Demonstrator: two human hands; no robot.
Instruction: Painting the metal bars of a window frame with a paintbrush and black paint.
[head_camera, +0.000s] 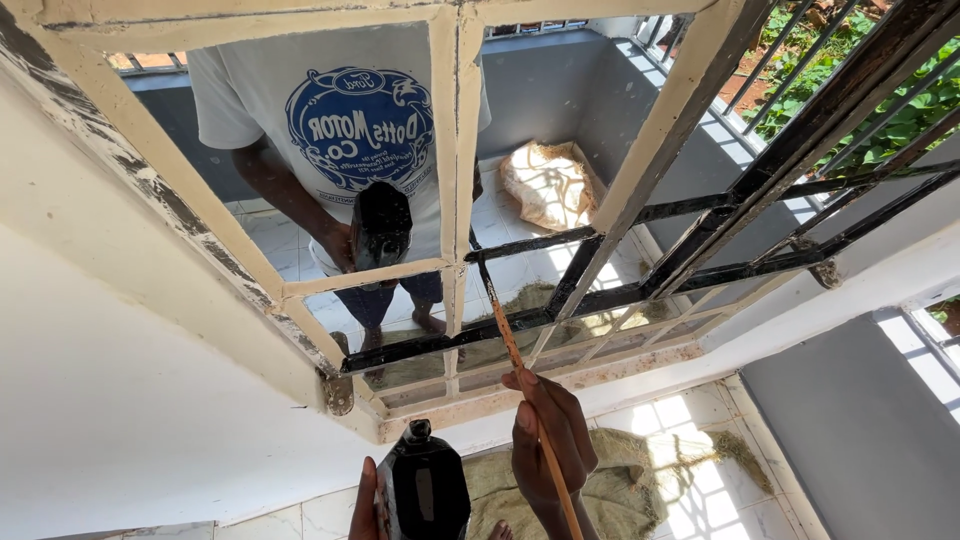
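My right hand (552, 436) grips a thin brush with a wooden handle (508, 342). Its dark tip reaches up to a black-painted bar (520, 243) of the window grille, beside the cream vertical bar (455, 150). My left hand (364, 506), at the bottom edge, holds a black paint-smeared bottle (428, 490) upright. The grille's right-hand bars (790, 150) are black; the left-hand ones (150, 160) are cream with flaking paint.
The window glass mirrors a person in a white printed T-shirt (350, 120) holding the same bottle. Woven sacks (625, 480) lie on the white tiled floor (705, 500) below. A white wall (120, 400) stands at left, a grey wall (860, 420) at right, green plants (900, 110) outside.
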